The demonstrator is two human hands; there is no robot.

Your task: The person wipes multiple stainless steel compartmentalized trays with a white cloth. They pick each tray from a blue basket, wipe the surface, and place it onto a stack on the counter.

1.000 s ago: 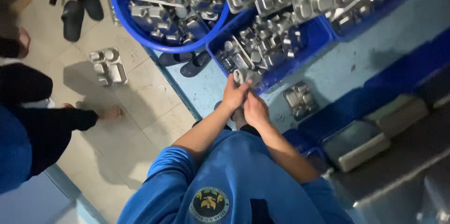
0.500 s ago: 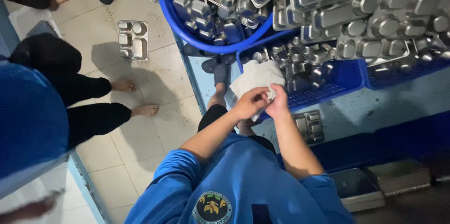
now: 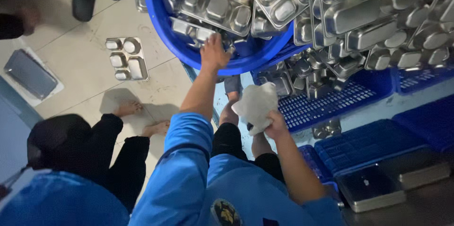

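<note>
Left arm: stretched far forward, blue sleeve to the elbow, forearm bare. My left hand (image 3: 214,53): fingers spread and curled down at the far end of the reach. Right arm: bent, held near. My right hand (image 3: 274,125): fist closed, gripping.

The tub (image 3: 189,53) of trays (image 3: 222,8) sits far centre, a crate (image 3: 331,103) of trays to its right, one tray (image 3: 126,58) on the floor (image 3: 80,88) to its left.
</note>
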